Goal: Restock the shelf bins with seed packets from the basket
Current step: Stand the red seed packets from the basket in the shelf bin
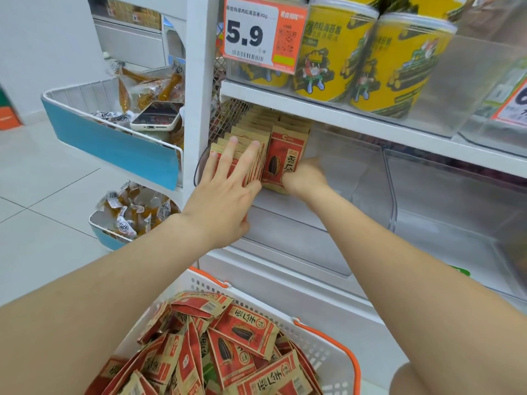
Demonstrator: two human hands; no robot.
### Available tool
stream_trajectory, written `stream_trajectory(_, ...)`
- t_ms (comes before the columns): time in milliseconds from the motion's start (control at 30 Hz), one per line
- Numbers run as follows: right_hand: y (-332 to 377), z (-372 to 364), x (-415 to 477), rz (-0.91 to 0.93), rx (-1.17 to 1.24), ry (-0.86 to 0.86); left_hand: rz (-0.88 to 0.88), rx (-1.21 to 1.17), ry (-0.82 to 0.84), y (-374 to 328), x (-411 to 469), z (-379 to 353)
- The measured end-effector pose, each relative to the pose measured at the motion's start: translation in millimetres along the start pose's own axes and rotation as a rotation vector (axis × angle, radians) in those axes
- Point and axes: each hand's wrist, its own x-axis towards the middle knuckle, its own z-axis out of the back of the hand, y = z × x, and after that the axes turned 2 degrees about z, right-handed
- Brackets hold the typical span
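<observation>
Straight fingers of left hand [225, 192] press upright paper packet row [251, 129]; right hand [305, 178] fingers grip flat red packet [281, 158]; plastic basket [328, 352] at 6 o'clock.

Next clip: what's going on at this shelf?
A person is restocking a shelf. The left hand presses flat, fingers straight, against the front of a row of sunflower seed packets standing in the clear shelf bin. The right hand grips a single packet upright beside that row, apparently setting it in place. The white basket below is heaped with more packets.
</observation>
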Motion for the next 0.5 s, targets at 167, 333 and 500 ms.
stream_trajectory(167, 15, 18, -68, 0.356, -0.416, -0.305, 0.017, -0.167, 0.006, -1, -6, 12)
stream_trajectory(333, 4, 31, -128, 1.176, -0.469, -0.189, 0.054, -0.149, -0.146, -8, -23, 29)
stream_trajectory(500, -19, 11, -167, 1.114, -0.788, 0.227, 0.178, -0.100, -0.099, -24, -47, 37)
